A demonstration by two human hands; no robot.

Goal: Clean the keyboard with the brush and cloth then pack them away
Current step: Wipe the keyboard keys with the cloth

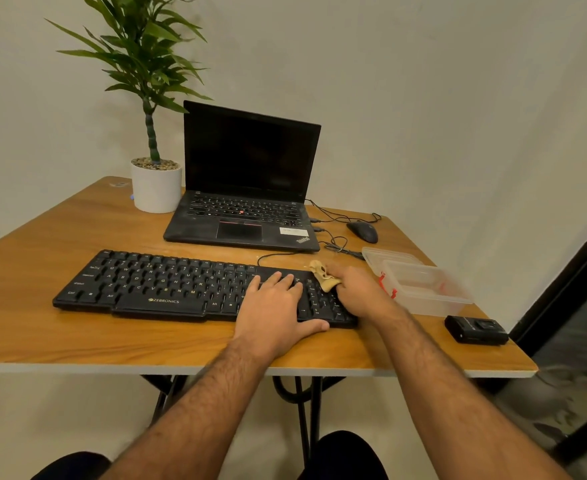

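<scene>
The keyboard [195, 285] lies along the table's [42, 334] front edge. It is steadied by the left hand [274, 306], laid flat with straight fingers. At its right end, the cloth [323, 274] is pinched by the right hand [358, 289]. Keys may be dislodged if the cloth snags. The box [427, 289] stands near the right edge; the brush cannot be seen.

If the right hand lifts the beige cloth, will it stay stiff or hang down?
Probably floppy: the cloth is crumpled where the right hand grips it. It looks thin, so likely light. It should not roll or slide from the keyboard.
</scene>
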